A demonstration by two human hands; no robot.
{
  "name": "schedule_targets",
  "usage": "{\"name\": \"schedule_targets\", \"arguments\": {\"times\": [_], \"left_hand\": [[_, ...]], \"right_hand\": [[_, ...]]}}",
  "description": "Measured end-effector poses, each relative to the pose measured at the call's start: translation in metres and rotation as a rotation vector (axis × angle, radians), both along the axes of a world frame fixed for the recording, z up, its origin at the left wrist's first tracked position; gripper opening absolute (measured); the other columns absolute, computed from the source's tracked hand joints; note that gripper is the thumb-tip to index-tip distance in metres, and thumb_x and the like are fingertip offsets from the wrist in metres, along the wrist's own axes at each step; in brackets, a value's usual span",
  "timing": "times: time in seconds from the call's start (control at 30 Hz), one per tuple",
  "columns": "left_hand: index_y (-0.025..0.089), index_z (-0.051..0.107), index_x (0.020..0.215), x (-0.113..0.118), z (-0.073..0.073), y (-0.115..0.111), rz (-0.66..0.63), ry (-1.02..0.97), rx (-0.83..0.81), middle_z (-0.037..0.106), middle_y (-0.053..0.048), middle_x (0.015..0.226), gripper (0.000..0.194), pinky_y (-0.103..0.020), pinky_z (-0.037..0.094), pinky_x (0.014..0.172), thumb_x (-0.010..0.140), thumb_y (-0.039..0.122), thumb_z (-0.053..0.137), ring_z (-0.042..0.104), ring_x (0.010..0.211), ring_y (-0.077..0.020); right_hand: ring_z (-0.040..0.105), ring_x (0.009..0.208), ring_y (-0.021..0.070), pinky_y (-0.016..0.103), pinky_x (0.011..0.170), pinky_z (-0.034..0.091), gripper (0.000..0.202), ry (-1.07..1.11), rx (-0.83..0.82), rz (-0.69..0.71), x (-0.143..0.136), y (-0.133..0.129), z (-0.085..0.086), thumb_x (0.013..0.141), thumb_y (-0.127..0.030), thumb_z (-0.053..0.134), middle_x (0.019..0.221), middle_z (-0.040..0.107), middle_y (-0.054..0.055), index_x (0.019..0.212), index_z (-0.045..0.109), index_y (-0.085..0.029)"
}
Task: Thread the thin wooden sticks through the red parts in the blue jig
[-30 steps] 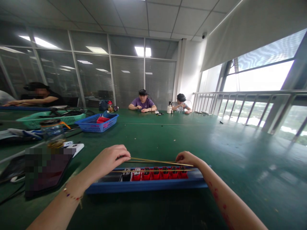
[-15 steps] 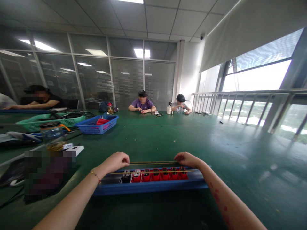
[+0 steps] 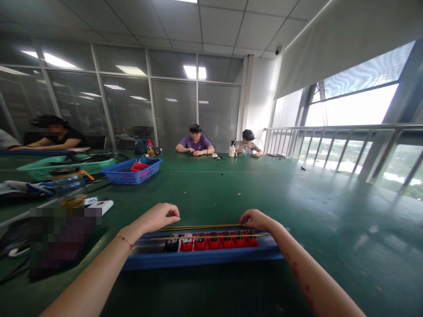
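L hand — now off stick

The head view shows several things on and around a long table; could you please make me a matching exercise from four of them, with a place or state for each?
Things
1. Left hand
2. Red containers
3. Blue basket
4. Green basket

Places and states
A. Holds dark cables
B. Thumb and fingers apart, near the thin yellow rods
C. Has a small red object inside
D. In a row inside the long blue tray

Right pairs
1-B, 2-D, 3-C, 4-A
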State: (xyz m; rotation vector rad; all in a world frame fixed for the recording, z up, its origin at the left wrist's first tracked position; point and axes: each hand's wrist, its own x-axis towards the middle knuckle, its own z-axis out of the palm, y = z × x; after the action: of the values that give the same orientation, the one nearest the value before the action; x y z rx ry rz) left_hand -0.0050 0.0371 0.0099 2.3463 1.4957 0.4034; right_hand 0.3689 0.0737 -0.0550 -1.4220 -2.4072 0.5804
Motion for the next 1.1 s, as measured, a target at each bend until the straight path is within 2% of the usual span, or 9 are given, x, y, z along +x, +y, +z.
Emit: {"name": "schedule_targets", "arguments": {"times": [0.1,0.17,0.23,0.3,0.5,0.63,0.73,0.97,1.1], "left_hand": [[0.022,0.062,0.078,0.004,0.029,-0.028,-0.070,0.042,-0.040,0.063,0.001,0.072,0.029,-0.020,0.036,0.055,0.072,0.046,0.047,0.056,0.065,-0.0140],[0.023,0.062,0.079,0.010,0.041,-0.047,-0.104,0.112,-0.042,0.062,0.002,0.072,0.028,-0.020,0.034,0.052,0.071,0.047,0.050,0.054,0.063,-0.0133],[0.025,0.062,0.080,0.015,0.044,-0.061,-0.133,0.171,0.025,0.061,0.002,0.077,0.024,-0.021,0.034,0.057,0.070,0.044,0.052,0.054,0.069,-0.0141],[0.025,0.062,0.079,0.020,0.039,-0.067,-0.148,0.213,0.093,0.060,0.001,0.080,0.020,-0.022,0.034,0.062,0.072,0.041,0.052,0.053,0.075,-0.0147],[0.024,0.058,0.073,0.028,0.014,-0.060,-0.143,0.220,0.178,0.057,0.002,0.080,0.012,-0.023,0.033,0.062,0.076,0.032,0.050,0.053,0.072,-0.0130],[0.023,0.056,0.072,0.029,0.008,-0.057,-0.166,0.199,0.187,0.057,0.003,0.077,0.012,-0.022,0.032,0.062,0.078,0.029,0.047,0.052,0.070,-0.0120],[0.022,0.055,0.073,0.026,0.014,-0.058,-0.182,0.192,0.194,0.056,0.002,0.077,0.014,-0.022,0.032,0.062,0.080,0.028,0.045,0.052,0.070,-0.0118],[0.020,0.056,0.070,0.010,0.044,-0.044,-0.099,0.179,0.254,0.057,0.001,0.074,0.018,-0.023,0.032,0.062,0.078,0.030,0.043,0.052,0.068,-0.0131],[0.019,0.060,0.067,-0.004,0.033,-0.022,-0.062,0.162,0.095,0.060,0.000,0.068,0.019,-0.022,0.033,0.056,0.073,0.032,0.047,0.054,0.063,-0.0142]], "right_hand": [[0.060,0.072,0.0158,0.023,0.065,0.046,0.023,0.007,-0.008,0.014,0.001,0.000,0.000,0.065,-0.020,0.054,0.077,0.068,0.003,0.083,0.068,-0.018],[0.060,0.072,0.0158,0.023,0.065,0.046,0.024,0.013,-0.011,0.021,0.002,0.000,-0.001,0.065,-0.021,0.054,0.079,0.068,0.003,0.084,0.068,-0.018],[0.060,0.073,0.0160,0.023,0.066,0.046,0.024,0.017,-0.014,0.022,0.002,0.000,-0.001,0.064,-0.022,0.055,0.079,0.068,0.004,0.084,0.068,-0.017],[0.060,0.073,0.0161,0.023,0.067,0.046,0.025,0.019,-0.020,0.020,0.002,0.000,-0.001,0.064,-0.023,0.056,0.079,0.068,0.004,0.085,0.068,-0.017],[0.060,0.074,0.0162,0.023,0.067,0.046,0.025,0.020,-0.041,0.006,0.002,-0.001,-0.001,0.064,-0.022,0.056,0.081,0.068,0.004,0.086,0.067,-0.017],[0.060,0.074,0.0163,0.024,0.068,0.046,0.025,0.025,-0.031,0.008,0.002,-0.001,-0.001,0.064,-0.022,0.056,0.083,0.068,0.004,0.086,0.067,-0.017],[0.060,0.074,0.0154,0.023,0.067,0.046,0.026,0.002,-0.016,0.009,0.002,-0.001,-0.001,0.064,-0.022,0.056,0.084,0.067,0.003,0.087,0.067,-0.018],[0.059,0.070,0.0153,0.021,0.062,0.044,0.019,-0.066,0.060,-0.093,0.002,0.000,-0.004,0.066,-0.024,0.056,0.076,0.067,0.003,0.079,0.068,-0.018],[0.059,0.067,0.0146,0.020,0.059,0.043,0.017,-0.079,0.069,-0.106,0.002,0.001,-0.005,0.066,-0.026,0.057,0.072,0.067,0.003,0.077,0.068,-0.019]]}}
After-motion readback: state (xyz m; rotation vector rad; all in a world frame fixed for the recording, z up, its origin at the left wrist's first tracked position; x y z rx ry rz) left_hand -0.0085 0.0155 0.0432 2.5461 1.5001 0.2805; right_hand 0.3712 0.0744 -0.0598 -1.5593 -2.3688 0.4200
